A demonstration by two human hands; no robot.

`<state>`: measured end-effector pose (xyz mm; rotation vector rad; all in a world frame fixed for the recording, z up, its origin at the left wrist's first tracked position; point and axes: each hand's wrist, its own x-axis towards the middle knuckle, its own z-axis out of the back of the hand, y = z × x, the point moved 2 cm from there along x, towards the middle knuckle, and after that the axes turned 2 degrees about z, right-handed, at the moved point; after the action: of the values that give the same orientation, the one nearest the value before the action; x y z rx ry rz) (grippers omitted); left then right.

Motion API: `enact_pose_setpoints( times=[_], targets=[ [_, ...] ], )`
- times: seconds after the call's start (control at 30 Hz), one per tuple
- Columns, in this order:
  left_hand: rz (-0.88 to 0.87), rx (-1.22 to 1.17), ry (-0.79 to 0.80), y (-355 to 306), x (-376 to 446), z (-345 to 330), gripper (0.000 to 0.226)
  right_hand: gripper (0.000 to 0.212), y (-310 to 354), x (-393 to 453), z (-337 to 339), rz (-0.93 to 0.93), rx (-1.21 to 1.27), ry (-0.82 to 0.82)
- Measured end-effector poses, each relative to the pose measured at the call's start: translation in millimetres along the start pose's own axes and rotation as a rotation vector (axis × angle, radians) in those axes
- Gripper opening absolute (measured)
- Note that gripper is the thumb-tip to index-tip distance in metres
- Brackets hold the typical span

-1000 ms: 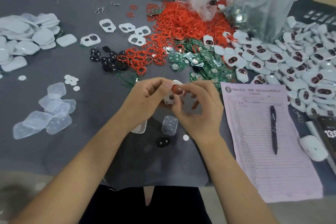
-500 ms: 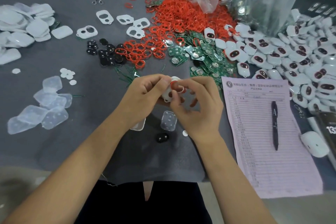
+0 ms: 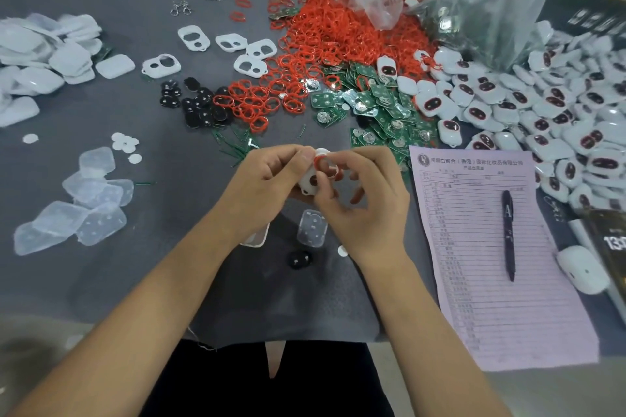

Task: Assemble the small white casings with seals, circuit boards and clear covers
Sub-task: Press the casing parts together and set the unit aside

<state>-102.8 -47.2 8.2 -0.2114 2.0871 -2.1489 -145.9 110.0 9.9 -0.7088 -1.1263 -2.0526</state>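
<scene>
Hands unmoved, both hands (image 3: 271,181) gripping white casing (image 3: 310,184), red seal (image 3: 318,161) seated inside

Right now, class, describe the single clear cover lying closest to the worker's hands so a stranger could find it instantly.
Start at the pink sheet with the pen on the right of the grey table. Move left to the right hand; the clear cover lies flat just below it. Unlike the pile of clear covers far left, it lies alone, above a small black part.
</scene>
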Motion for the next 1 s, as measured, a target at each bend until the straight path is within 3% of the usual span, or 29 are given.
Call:
enact_pose_setpoints(
  times=[0.4, 0.6, 0.87, 1.0],
  targets=[
    [-0.119, 0.052, 0.041, 3, 2, 1, 0.021, 0.019, -8, 3, 1, -0.133, 0.133, 0.094],
    [-0.187, 0.066, 0.102, 0, 1, 3, 0.029, 0.019, -15, 3, -2, -0.168, 0.298, 0.09],
    [-0.136, 0.065, 0.062, -4, 3, 2, 0.023, 0.018, -15, 6, -1, -0.287, 0.463, 0.131],
    [-0.115, 0.044, 0.016, -7, 4, 6, 0.026, 0.015, -14, 10, 0, -0.586, 0.661, 0.164]
  ],
)
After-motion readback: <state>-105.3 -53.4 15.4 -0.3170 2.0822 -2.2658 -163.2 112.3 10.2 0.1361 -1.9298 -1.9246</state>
